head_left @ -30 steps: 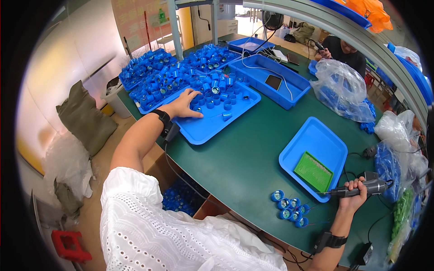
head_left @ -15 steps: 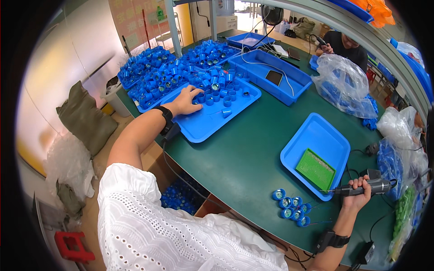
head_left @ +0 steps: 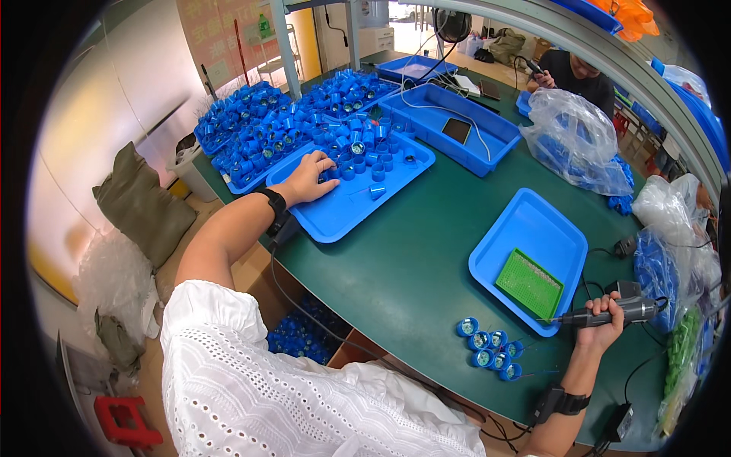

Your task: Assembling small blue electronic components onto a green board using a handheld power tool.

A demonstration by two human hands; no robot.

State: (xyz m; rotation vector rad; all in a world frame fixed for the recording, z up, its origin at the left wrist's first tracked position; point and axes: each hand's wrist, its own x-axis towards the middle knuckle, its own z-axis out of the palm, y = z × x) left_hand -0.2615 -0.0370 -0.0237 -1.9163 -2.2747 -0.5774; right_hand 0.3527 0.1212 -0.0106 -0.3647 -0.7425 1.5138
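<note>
My left hand (head_left: 308, 180) rests over the near left part of a blue tray (head_left: 335, 228), its thumb and curled fingers around a small blue cup-shaped part that they partly hide. Just beyond the fingertips, several blue cups (head_left: 378, 172) stand upright, and one (head_left: 376, 193) lies on its side. In my right hand (head_left: 601, 324) is a dark grey electric screwdriver (head_left: 633, 310), held level with its tip pointing left. That tip is by the near corner of a green ridged tray (head_left: 531, 285) of small pieces, which sits inside a second blue tray (head_left: 525, 209).
Several blue cups with circuit boards and wires (head_left: 491, 349) stand near the table edge. Heaped blue cups (head_left: 259, 126) fill the far left. A deep blue bin (head_left: 457, 156) holds a phone (head_left: 457, 130). Plastic bags (head_left: 575, 141) line the right; a person (head_left: 582, 76) sits beyond.
The view has shifted slightly. My left hand stays among the cups with its fingers a little more curled. My right hand keeps the screwdriver in nearly the same place.
</note>
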